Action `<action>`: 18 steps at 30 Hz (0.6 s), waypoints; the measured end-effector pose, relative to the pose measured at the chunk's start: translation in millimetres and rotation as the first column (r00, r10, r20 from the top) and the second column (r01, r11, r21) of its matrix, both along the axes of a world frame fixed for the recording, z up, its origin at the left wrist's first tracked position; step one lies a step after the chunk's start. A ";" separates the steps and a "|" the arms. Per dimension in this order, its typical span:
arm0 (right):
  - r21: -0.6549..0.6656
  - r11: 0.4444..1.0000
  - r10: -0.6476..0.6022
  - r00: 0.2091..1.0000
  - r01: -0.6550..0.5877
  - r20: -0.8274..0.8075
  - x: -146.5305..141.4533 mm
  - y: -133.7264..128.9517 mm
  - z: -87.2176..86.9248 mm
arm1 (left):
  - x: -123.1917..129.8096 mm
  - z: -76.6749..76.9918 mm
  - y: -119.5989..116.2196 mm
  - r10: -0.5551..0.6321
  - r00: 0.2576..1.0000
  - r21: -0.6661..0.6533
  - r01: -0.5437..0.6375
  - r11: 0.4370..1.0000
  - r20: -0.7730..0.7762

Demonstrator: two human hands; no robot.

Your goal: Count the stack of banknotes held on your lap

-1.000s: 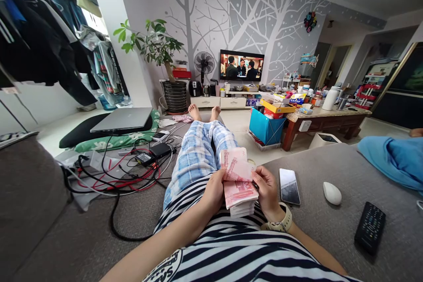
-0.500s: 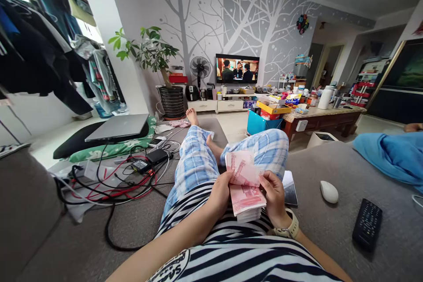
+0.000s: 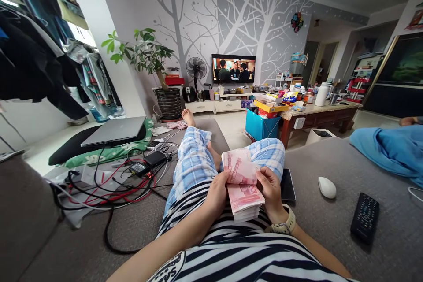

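Observation:
A stack of pink 100 banknotes (image 3: pixel 246 198) is held over my lap, folded so that one part stands up at the back and the other hangs toward me. My left hand (image 3: pixel 218 191) grips the stack at its left side, fingers hidden behind the notes. With thumb and fingers closed, my right hand (image 3: pixel 270 187) pinches the right edge of the upper notes. A beige-strapped watch (image 3: pixel 287 222) is on my right wrist. Just beyond that hand, a dark tablet or phone (image 3: pixel 288 185) lies on the sofa, partly covered by my leg.
On the grey sofa (image 3: pixel 317 238) to my right lie a white mouse (image 3: pixel 327 187) and a black remote (image 3: pixel 365 218). Tangled cables (image 3: pixel 125 185) and a closed laptop (image 3: pixel 114 131) are at left. A cluttered coffee table (image 3: pixel 317 114) stands ahead. Another person's hand (image 3: pixel 410 120) shows at far right.
The view has shifted slightly, so the surroundings sit a little further left. Both hands keep their hold on the banknotes, with the upper notes and right fingers moved only slightly.

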State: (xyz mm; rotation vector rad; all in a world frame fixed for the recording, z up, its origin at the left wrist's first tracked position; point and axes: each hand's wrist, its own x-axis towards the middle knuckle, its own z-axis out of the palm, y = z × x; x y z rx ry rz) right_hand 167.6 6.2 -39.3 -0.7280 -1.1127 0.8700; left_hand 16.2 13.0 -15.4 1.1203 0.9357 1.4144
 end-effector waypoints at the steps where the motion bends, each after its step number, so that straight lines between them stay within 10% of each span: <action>1: 0.002 1.000 0.004 1.000 -0.004 -0.004 -0.2 0.2 0.5 | 0.1 0.9 -0.8 0.008 1.000 -0.002 -0.008 1.000 0.021; 18: 0.117 0.986 0.115 0.993 -0.117 0.031 2.1 -7.7 2.2 | -4.1 -2.3 5.9 -0.132 0.985 -0.019 0.134 0.991 0.109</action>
